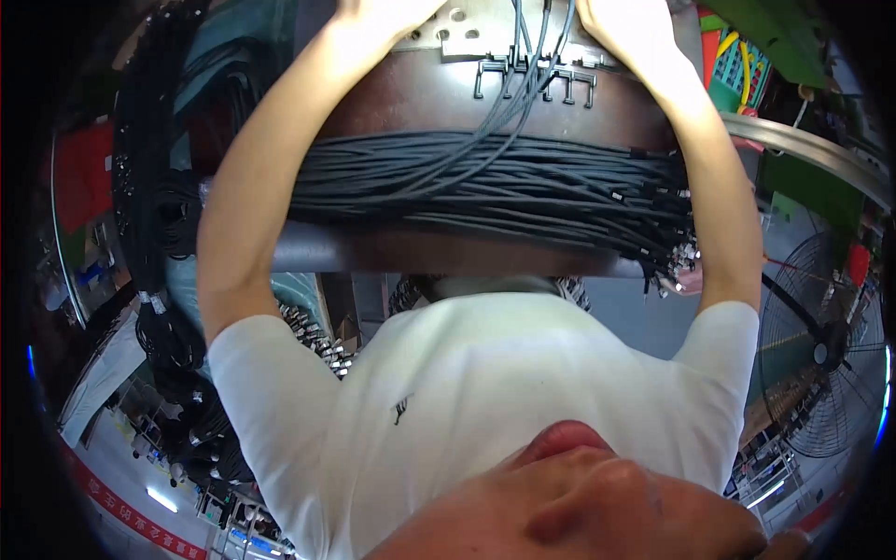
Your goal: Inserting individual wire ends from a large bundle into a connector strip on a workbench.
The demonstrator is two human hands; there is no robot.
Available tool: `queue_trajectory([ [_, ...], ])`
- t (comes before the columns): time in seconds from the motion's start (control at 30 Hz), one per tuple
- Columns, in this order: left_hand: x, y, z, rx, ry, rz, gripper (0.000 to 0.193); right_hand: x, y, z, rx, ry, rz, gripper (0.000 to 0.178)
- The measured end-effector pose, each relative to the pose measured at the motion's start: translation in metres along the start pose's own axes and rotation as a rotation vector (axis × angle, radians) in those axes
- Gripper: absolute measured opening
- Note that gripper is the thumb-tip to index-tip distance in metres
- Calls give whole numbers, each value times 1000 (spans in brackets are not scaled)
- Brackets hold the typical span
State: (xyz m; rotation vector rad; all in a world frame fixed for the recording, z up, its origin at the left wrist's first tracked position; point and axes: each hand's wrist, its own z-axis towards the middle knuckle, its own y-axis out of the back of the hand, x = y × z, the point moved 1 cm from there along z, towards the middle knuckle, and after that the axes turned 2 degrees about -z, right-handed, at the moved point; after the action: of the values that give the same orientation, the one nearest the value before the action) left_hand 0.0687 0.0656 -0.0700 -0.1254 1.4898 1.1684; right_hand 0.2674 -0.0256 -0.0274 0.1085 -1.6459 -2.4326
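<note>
Handling seems to be midway: a few dark cables (533, 65) are led up between the left hand (387, 11) and right hand (627, 19); what remains cannot be told. Both hands are cropped by the top edge — opening and grip cannot be told. A thick cable bundle (448, 177) is laid across the brown tabletop (397, 98) — silver plugs (688, 254) massed rightward.

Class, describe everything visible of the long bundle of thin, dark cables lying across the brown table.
The long bundle of thin, dark cables looks blue-grey to black, sheathed in plastic or rubber. Its many loosely gathered strands lie roughly side to side on the brown table, near the wearer's body. Small silvery connectors cluster at its right end; its left end disappears behind the left forearm. A few similar cables cross its top. Whether either forearm touches it is unclear.
</note>
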Motion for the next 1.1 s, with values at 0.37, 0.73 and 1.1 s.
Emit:
queue_trajectory([
  [0.37,-27,3,12,-245,-96,548,31,-20,-24,-12,-172,-70,27,34],
  [0.73,-33,13,0,-208,7,613,36,20,48,8,348,-913,806,23],
  [1.1,-115,59,-263,947,452,-356,42,-59,103,-329,-391,-753,174,31],
])
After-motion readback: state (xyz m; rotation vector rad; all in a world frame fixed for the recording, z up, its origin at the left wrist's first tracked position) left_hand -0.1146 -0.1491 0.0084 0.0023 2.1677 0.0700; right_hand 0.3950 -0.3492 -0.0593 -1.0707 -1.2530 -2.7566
